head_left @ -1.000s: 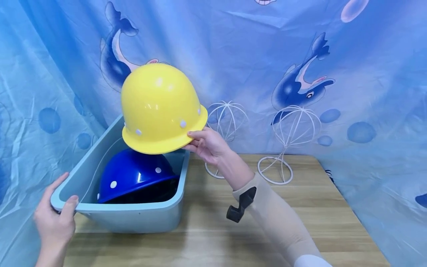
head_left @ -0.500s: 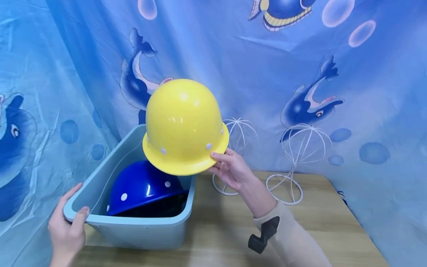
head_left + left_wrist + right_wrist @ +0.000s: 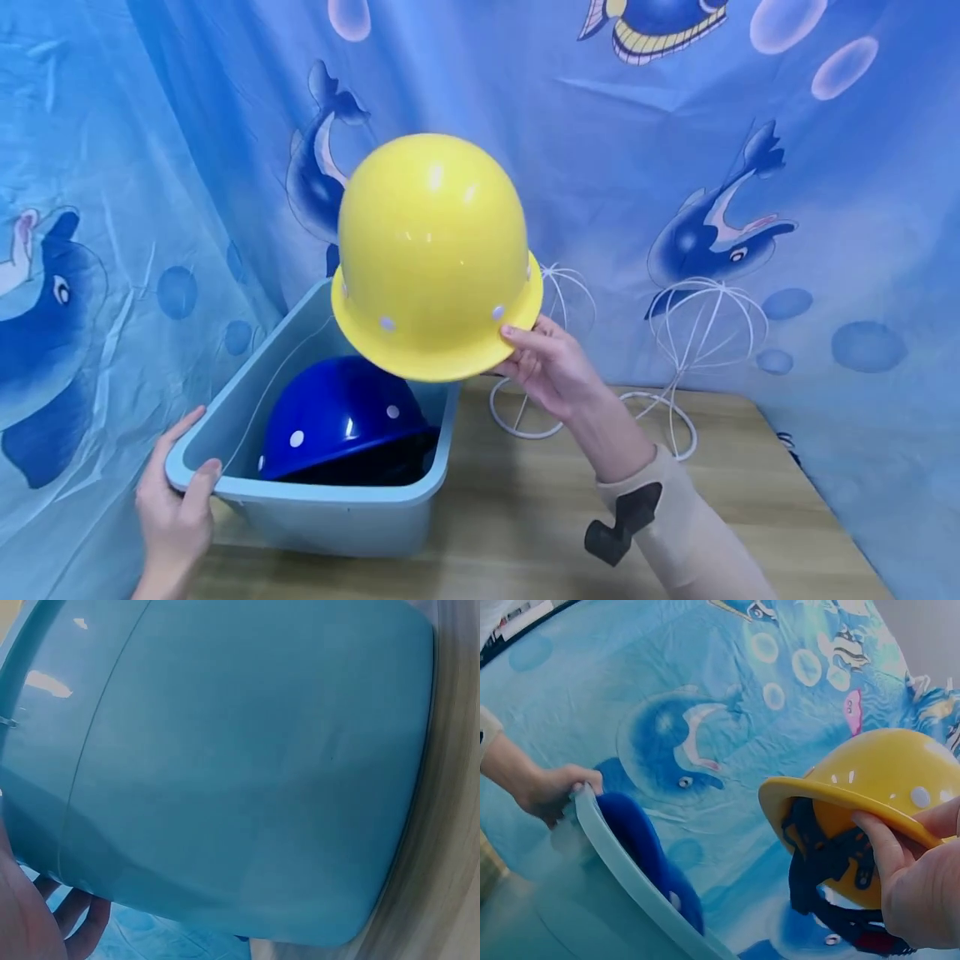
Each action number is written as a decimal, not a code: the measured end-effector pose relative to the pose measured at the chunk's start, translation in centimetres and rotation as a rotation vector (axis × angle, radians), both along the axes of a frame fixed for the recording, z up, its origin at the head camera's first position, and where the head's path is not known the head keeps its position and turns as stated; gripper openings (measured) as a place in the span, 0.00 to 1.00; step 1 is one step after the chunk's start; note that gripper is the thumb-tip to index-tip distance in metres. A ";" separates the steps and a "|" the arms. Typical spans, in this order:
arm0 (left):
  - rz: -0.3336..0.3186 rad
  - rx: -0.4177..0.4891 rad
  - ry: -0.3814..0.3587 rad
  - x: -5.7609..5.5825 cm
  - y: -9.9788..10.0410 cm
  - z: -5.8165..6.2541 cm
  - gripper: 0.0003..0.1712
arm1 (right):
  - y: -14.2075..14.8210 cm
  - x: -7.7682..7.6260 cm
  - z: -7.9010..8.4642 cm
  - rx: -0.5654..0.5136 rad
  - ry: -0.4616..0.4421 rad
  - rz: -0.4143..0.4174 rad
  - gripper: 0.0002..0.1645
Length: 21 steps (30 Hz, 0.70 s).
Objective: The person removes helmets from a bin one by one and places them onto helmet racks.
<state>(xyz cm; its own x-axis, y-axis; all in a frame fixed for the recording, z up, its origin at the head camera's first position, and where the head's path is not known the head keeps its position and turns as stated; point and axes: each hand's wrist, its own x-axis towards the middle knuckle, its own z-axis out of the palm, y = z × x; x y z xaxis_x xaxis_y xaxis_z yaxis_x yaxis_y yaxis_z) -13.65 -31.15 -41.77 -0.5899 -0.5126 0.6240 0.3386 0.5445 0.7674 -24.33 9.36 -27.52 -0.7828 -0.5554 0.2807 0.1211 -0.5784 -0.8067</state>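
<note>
A yellow hard hat [image 3: 435, 250] is held up by its brim in my right hand [image 3: 551, 367], thumb on top and fingers beneath. In the right wrist view, dark straps [image 3: 817, 877] hang from inside the hat. My left hand [image 3: 176, 508] grips the near left corner of a light blue plastic bin [image 3: 330, 521], thumb over the rim. Inside the bin lies a tilted blue hard hat [image 3: 341, 417] with white dots. The left wrist view is mostly filled by the bin's outer wall [image 3: 240, 765], with curled fingers [image 3: 88, 930] at its edge.
Two white wire stands with round tops are at the back of the wooden table [image 3: 525, 517]; one stand [image 3: 697, 333] is on the right, the other [image 3: 562, 292] partly behind the yellow hat. A blue sea-animal curtain [image 3: 600, 183] hangs behind and at the sides.
The yellow hard hat has moved right, out from over the bin, in my right hand, and lately up a little. My left hand keeps its grip on the bin's corner. The head view has shifted.
</note>
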 end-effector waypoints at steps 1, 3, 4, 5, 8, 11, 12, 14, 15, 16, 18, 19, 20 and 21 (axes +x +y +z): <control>-0.001 0.000 0.008 0.0 0.0 -0.2 0.33 | 0.2 0.0 0.1 0.004 0.005 -0.011 0.24; -0.002 -0.007 0.015 0.1 -0.1 -0.3 0.33 | 0.9 -0.1 0.2 -0.001 0.019 -0.023 0.24; -0.004 -0.009 0.015 0.1 -0.1 -0.3 0.33 | 1.3 -0.3 0.4 -0.005 0.024 -0.023 0.24; -0.003 -0.009 0.012 0.0 -0.2 -0.2 0.33 | 1.7 -0.5 0.7 -0.015 0.035 -0.025 0.23; -0.012 0.006 0.039 -0.5 -0.3 0.4 0.33 | 3.0 -1.1 2.0 -0.049 0.083 -0.033 0.21; -0.018 0.019 0.067 -0.9 -0.3 0.6 0.34 | 4.4 -1.4 2.9 -0.056 0.118 -0.071 0.20; -0.019 0.019 0.075 -0.9 -0.3 0.6 0.34 | 4.9 -1.4 2.9 -0.062 0.123 -0.083 0.20; -0.020 0.013 0.071 -0.7 -0.2 0.4 0.34 | 6.0 -1.2 2.7 -0.065 0.129 -0.107 0.20; -0.023 0.011 0.068 -0.6 -0.2 0.4 0.34 | 6.6 -1.1 2.5 -0.083 0.125 -0.103 0.20; -0.023 0.009 0.064 -0.5 -0.2 0.3 0.34 | 7.3 -0.9 2.3 -0.102 0.127 -0.097 0.21; -0.036 0.015 0.064 -0.3 -0.3 0.4 0.34 | 8.6 -0.7 2.0 -0.156 0.131 -0.076 0.21; -0.043 0.018 0.062 -0.3 -0.3 0.5 0.34 | 9.2 -0.6 2.0 -0.181 0.136 -0.065 0.21; -0.045 0.022 0.062 -0.2 -0.4 0.6 0.35 | 9.8 -0.5 2.0 -0.209 0.136 -0.054 0.22; -0.049 0.029 0.060 -0.1 -0.5 0.7 0.35 | 10.3 -0.5 2.0 -0.232 0.138 -0.045 0.22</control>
